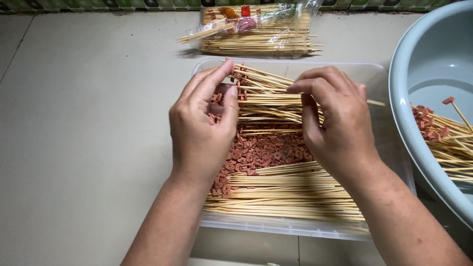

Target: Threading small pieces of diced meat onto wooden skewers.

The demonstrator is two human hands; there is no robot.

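Both hands pinch one bamboo skewer (over a clear tray).

The basin (grey-blue) is cut off by the right edge.

Both forearms are bare, with no sleeves, rings or watch.

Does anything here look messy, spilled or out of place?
Nothing looks spilled or broken. The small red-brown pieces all lie inside the clear tray among the bamboo skewers. One skewer end pokes out past the right hand, and the skewer bag gapes open with some sticking out.
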